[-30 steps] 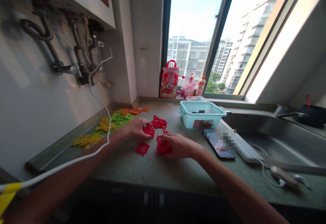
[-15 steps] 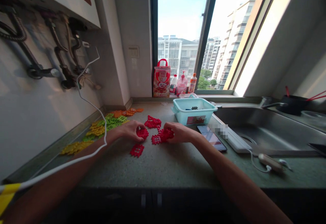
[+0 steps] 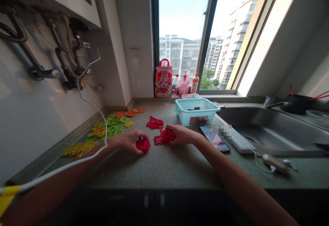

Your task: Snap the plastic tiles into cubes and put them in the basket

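Observation:
My left hand [image 3: 133, 142] is curled around some red notched plastic pieces [image 3: 143, 145] on the counter. A short way to the right, my right hand [image 3: 177, 134] grips other red notched pieces [image 3: 167, 136], and a square one [image 3: 157, 140] sticks out at their left side. Just beyond both hands lies a loose cluster of red pieces [image 3: 155, 123]. Fingers hide part of what each hand holds. Left of my left hand are piles of green pieces [image 3: 114, 125], yellow pieces [image 3: 79, 149] and orange pieces [image 3: 128, 113].
A light blue plastic bin [image 3: 196, 111] with a dark piece inside stands behind my right hand. A phone [image 3: 214, 138], a white power strip [image 3: 240, 140] and a steel sink [image 3: 277, 130] are to the right. A white cable [image 3: 84, 161] passes over my left forearm.
My left hand has moved down and slightly left over the square red piece that lay apart near the front, which now sits under or within its grasp. My right hand stays put.

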Demonstrator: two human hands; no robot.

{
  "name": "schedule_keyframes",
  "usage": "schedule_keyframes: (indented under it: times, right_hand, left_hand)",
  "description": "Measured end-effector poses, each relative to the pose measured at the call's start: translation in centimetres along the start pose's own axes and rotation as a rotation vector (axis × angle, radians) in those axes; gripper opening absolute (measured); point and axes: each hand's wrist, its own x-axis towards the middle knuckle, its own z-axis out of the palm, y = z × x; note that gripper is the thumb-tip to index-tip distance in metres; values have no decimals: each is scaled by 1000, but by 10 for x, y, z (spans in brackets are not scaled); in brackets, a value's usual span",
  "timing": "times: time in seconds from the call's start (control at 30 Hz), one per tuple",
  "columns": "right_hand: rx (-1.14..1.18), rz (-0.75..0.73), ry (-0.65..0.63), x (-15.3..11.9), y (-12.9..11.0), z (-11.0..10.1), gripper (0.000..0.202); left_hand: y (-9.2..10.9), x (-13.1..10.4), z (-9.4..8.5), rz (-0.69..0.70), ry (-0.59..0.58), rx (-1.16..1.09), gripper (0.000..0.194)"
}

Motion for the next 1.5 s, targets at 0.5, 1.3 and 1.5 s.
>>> schedule_keyframes:
  times: [0.5, 1.3, 1.5]
  right_hand:
    - [-47, -29, 25, 3, 10, 4, 42]
    - [46, -14, -27, -1, 0, -4, 40]
    - [11, -26, 5, -1, -1, -6, 33]
  left_hand:
    - [20, 41, 9, 132, 95, 54, 46]
    - [16, 27, -3, -211, 88, 137, 51]
    - [13, 30, 3, -221, 53, 189, 38]
